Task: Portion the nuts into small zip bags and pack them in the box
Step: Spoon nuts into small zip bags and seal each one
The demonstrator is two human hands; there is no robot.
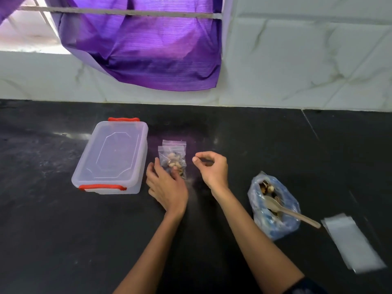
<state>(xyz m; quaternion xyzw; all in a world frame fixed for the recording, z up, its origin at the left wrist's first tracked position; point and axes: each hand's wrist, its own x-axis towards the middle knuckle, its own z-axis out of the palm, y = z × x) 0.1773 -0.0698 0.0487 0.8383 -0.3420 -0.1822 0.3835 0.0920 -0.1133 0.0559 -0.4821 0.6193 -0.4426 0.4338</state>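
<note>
We saw a dark desk [63,240] with a clear lidded box [111,157], red clips at both ends, lying closed at the left. Just right of it lay two small zip bags [172,158], overlapping, the nearer one filled with nuts. Our left hand [166,187] rested on the desk with its fingers [158,166] loosely spread, their tips touching the lower edge of the filled bag. Our right hand [212,168] hovered just beside the bags, thumb and forefinger curled together and pinching nothing we could make out. Further right stood a blue plastic bag of nuts [274,205], open, with a spoon [290,212] lying in it. A stack of empty zip bags [353,244] lay near the right edge.
</note>
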